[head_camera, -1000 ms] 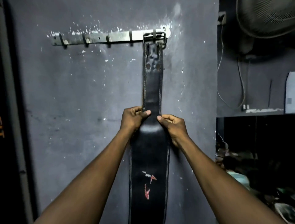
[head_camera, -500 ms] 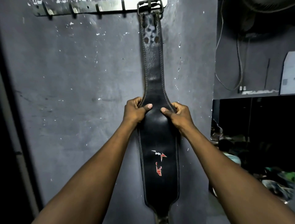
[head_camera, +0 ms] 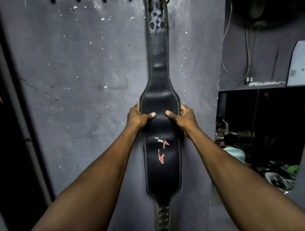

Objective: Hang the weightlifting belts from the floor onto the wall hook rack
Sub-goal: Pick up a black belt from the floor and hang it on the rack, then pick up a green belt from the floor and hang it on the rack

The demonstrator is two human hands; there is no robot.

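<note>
- Gripping the black leather weightlifting belt [head_camera: 162, 173] by both edges, head view. The left hand [head_camera: 137, 117] curls round the 9 o'clock edge, thumb flat across the front and fingers tucked behind. The right hand [head_camera: 184, 119] does the same on the 3 o'clock edge.
- The belt lies flat on the grey wall [head_camera: 82, 82], running 12 to 6 o'clock through mid-frame. Its top end leaves the frame at 12, and the punched tail strap leaves at 6. The red-and-white logo [head_camera: 161, 151] sits just below the thumbs.
- Change over the last second: both hands have slid down from the narrow strap onto the shoulder of the wide back pad. The camera has tipped down with them. Only dark hook tips of the hook rack [head_camera: 104, 1] show at 11 o'clock, and the buckle is out of frame.
- Reading: this belt looks already hung. The hands seem to be straightening it, not lifting it. The buckle's seat on the hook cannot be checked now.
- Likely next: let go and fetch another belt. No floor belts are in view.
- Mirror [head_camera: 257, 131] at 3 o'clock, loose cable [head_camera: 247, 57] at 2.
</note>
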